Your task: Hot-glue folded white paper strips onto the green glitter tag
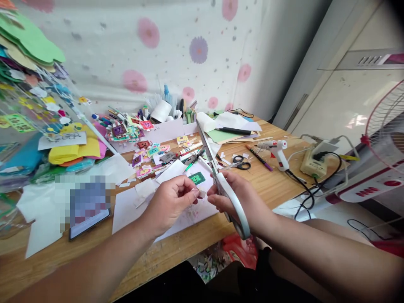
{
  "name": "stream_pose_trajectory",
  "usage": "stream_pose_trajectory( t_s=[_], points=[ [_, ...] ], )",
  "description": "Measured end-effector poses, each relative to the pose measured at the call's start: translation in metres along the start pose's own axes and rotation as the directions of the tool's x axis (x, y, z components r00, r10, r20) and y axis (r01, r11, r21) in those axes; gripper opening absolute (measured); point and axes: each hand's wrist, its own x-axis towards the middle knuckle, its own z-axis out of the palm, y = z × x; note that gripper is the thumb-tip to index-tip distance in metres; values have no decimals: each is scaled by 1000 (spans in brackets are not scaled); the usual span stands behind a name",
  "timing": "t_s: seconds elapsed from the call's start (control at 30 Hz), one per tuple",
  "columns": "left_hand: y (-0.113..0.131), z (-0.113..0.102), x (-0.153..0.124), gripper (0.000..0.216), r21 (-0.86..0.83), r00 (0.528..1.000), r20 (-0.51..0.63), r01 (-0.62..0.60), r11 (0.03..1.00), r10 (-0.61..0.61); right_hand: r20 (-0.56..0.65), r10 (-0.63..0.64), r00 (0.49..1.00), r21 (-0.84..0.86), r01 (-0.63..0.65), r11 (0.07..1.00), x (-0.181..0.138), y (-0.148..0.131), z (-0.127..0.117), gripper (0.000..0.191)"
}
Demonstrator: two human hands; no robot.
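Observation:
My left hand (173, 202) pinches a small pale piece of paper (201, 193) between thumb and fingertips, above the white sheets (129, 210) on the table. In my right hand (241, 195) is a pair of large scissors with pale grey handles (235, 202), the blades (206, 145) pointing up and away from me. The blades are apart from the paper piece. Just beyond my left fingers lies a small green card with a dark drawing (197, 178). Part of the scissor handle is hidden behind my right fingers.
Small black scissors (241, 163), a purple pencil (260, 158) and a white glue gun (276, 151) lie to the right, near a power strip (317, 160). Coloured paper cut-outs (126, 130) crowd the back. A phone (90, 206) leans at left; a fan (372, 185) stands at right.

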Motion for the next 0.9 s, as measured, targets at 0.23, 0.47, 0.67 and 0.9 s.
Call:
stream_pose_trajectory(
  t_s=[0.23,0.47,0.67,0.9],
  points=[
    [-10,1,7,14,-42,999,-19,32,999,-32,-62,116,991,63,-112,992,21,4,6,40],
    [-14,-11,10,16,-71,999,6,42,997,-41,-78,101,992,48,-97,994,30,12,10,28],
    [-16,-12,8,17,-160,998,42,56,986,-49,-132,4,991,73,6,997,30,13,17,42],
    [-22,-8,6,15,-229,999,35,43,972,-36,-40,-14,999,89,17,996,23,11,25,48]
  ],
)
